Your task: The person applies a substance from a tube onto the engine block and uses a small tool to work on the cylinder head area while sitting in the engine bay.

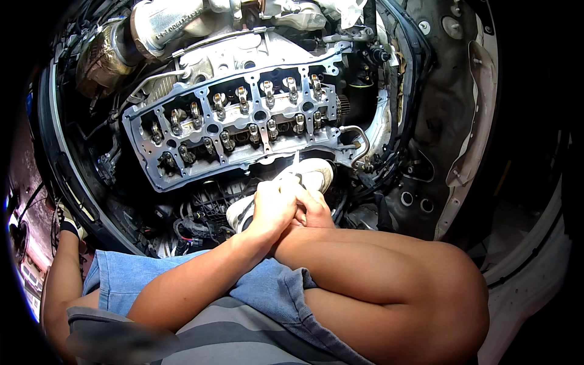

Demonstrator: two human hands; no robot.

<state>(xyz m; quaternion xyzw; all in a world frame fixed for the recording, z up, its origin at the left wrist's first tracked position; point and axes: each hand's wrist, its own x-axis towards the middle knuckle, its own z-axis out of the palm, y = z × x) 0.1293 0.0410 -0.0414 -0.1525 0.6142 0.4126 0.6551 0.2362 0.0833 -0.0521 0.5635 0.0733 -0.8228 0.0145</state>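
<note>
My left hand [275, 205] and my right hand [313, 210] are closed together over my white shoe [315, 174], below the engine's cylinder head. A thin, pale pointed object [297, 160] sticks up from between them; which hand grips it is unclear, as the fingers overlap. Just above lies the exposed cylinder head [213, 128], with several rockers in two rows and a pale gasket face around its edge.
A large metal pipe housing [158, 27] is at the upper left, hoses [420, 73] run down the right, and dark body panels [450, 97] border the bay. My bent right leg [389, 274] crosses the lower right; my left leg [68, 267] hangs at left.
</note>
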